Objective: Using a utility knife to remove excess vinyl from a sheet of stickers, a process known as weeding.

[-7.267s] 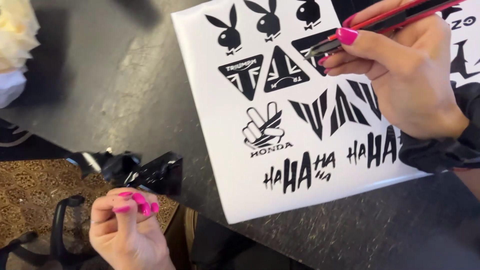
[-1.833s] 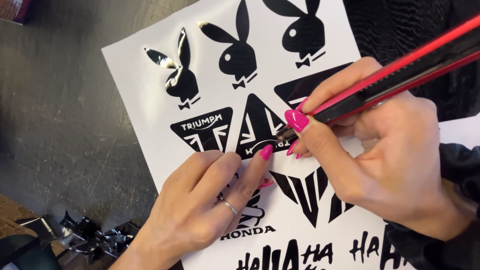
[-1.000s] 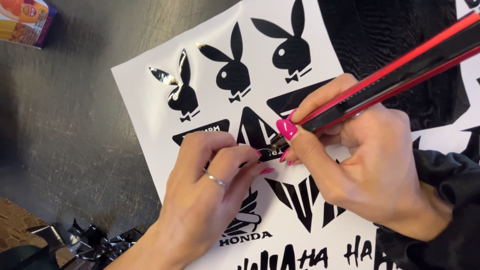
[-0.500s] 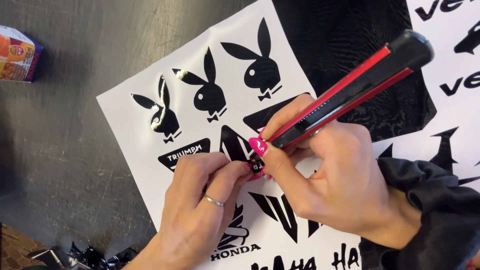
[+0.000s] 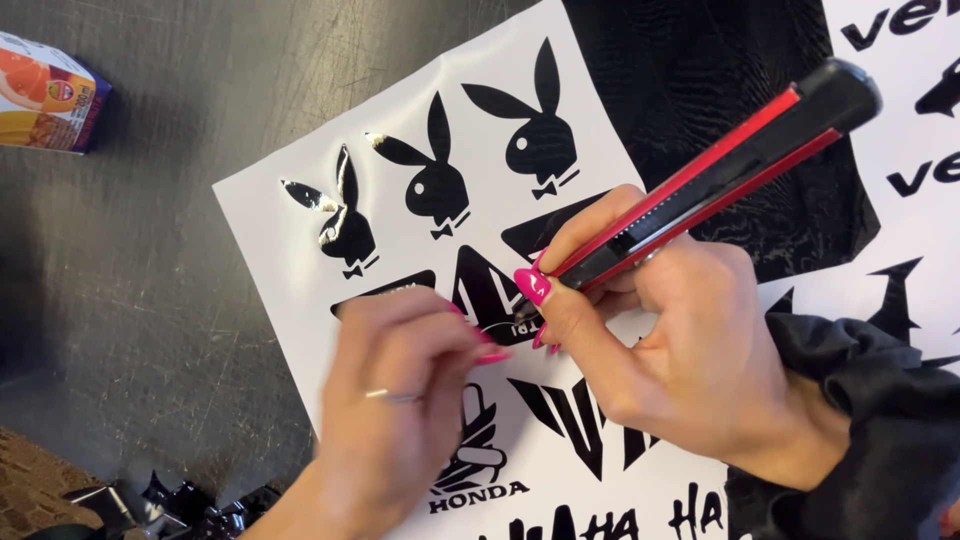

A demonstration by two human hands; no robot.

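Weeding the triangle decal [image 5: 490, 300]
My right hand [image 5: 690, 370] grips the red knife [image 5: 700, 185]; left hand [image 5: 400, 400] pins the sheet [image 5: 290, 250]. Keep blade shallow.

Setting reads as a small craft or sticker-cutting workbench. Evidence: a scuffed dark table [image 5: 150, 260] under the hands; a white sheet of black vinyl decals [image 5: 480, 190] beneath both hands; black vinyl offcuts [image 5: 190, 500] below the left hand; a juice carton [image 5: 50, 92] far up-left; a second decal sheet [image 5: 900, 150] beyond the right hand
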